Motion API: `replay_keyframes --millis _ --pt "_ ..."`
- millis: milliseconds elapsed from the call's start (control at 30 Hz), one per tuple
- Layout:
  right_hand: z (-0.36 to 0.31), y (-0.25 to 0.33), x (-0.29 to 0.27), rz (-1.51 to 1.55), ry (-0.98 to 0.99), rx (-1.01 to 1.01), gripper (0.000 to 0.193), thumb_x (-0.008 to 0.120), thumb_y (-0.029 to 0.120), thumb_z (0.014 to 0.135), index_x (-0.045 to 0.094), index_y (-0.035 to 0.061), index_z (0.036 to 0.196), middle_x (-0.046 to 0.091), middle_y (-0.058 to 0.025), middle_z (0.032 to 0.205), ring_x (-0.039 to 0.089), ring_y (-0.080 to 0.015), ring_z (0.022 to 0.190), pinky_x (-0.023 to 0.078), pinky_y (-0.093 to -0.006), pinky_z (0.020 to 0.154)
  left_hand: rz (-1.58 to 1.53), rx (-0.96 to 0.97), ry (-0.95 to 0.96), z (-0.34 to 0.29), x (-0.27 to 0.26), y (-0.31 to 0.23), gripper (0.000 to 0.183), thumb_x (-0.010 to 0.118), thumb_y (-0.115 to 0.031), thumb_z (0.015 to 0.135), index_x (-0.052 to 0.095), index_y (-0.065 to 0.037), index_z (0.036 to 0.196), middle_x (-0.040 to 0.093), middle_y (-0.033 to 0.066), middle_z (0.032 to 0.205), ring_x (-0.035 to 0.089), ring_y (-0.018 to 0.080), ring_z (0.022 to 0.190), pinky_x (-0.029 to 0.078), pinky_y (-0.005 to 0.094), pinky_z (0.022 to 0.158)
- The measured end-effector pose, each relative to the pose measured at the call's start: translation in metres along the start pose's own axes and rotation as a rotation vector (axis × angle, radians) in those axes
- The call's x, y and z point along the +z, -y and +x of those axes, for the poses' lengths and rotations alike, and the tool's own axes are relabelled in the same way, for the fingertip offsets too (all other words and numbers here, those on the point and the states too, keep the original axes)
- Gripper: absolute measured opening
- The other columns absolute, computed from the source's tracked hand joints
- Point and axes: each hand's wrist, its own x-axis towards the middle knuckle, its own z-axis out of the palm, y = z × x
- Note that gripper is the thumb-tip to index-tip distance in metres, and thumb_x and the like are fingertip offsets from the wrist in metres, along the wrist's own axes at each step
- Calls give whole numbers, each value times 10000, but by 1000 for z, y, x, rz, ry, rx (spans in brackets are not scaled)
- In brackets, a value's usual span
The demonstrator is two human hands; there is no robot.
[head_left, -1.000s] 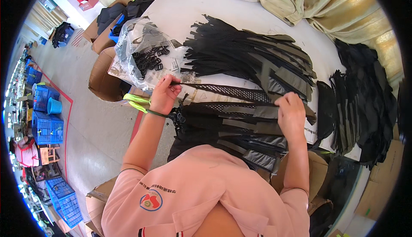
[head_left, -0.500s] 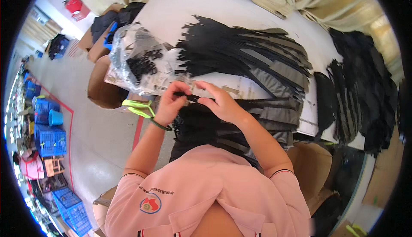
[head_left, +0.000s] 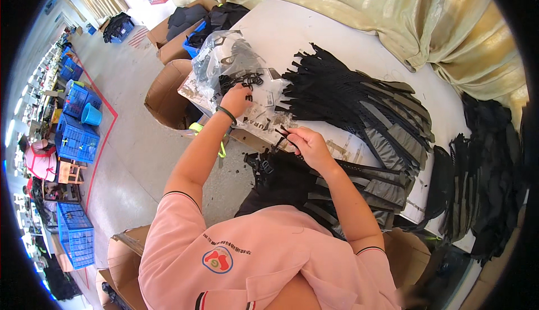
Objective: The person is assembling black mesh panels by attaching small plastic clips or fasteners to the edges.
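Note:
My left hand (head_left: 236,101) is at the mouth of a clear plastic bag (head_left: 229,50), beside a heap of small black plastic buckles (head_left: 252,78). Its fingers are curled, with a black buckle piece at the tips. The narrow end of a black strap (head_left: 282,132) is pinched in my right hand (head_left: 307,146), over the table's near edge. Below it, black straps with grey wide ends (head_left: 365,185) lie across my lap, and a buckle (head_left: 265,167) shows among their narrow ends. A fanned stack of similar black and grey straps (head_left: 331,88) rests on the table.
The white table (head_left: 303,22) has a curtain (head_left: 393,12) along its far side. More dark strap pieces (head_left: 488,169) hang at its right end. Open cardboard boxes (head_left: 168,94) stand left of it; blue crates (head_left: 78,138) line the floor farther left.
My left hand has left the strap beside my right hand and reached forward to the buckle heap. My right hand still holds the strap. The whole view has shifted.

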Motion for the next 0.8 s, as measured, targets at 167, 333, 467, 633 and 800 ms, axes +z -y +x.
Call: replay_keyframes --millis 167,333,467,633,800 --pt "2 -4 -7 -12 -10 -45 225 572 124 890 632 -21 1052 597 -51 832 515 -95 574 438 -227 532 144 31 66 6 1 -3 208 676 -182 728 650 -55 892 580 117 872 580 325 868 475 402 755" --pt "3 3 -13 34 -53 -5 212 572 103 890 636 -17 1053 575 -27 801 519 -81 589 437 -213 539 -229 -92 -67 -9 -19 -43 145 586 -184 843 633 -47 852 627 115 823 618 245 712 495 322 662" --pt "-3 15 -22 15 -16 -4 187 614 97 862 658 -11 1008 612 -42 881 535 -72 628 450 -207 561 -1145 -226 234 -42 -31 -96 99 566 -83 885 581 -29 967 626 48 855 601 100 734 484 238 664" --pt "-7 20 -25 115 21 -36 152 622 49 845 661 -14 978 594 -17 810 528 -61 614 437 -200 546 -1703 -276 316 -74 -14 -121 154 585 -41 870 548 -50 1019 612 38 906 589 123 781 487 250 721" --pt "-16 32 -27 126 46 84 114 611 46 853 643 -11 946 588 -9 768 523 -63 606 423 -198 539 -2001 -281 418 -88 3 -128 176 582 -21 869 563 -53 1041 603 20 935 579 113 805 490 257 751"
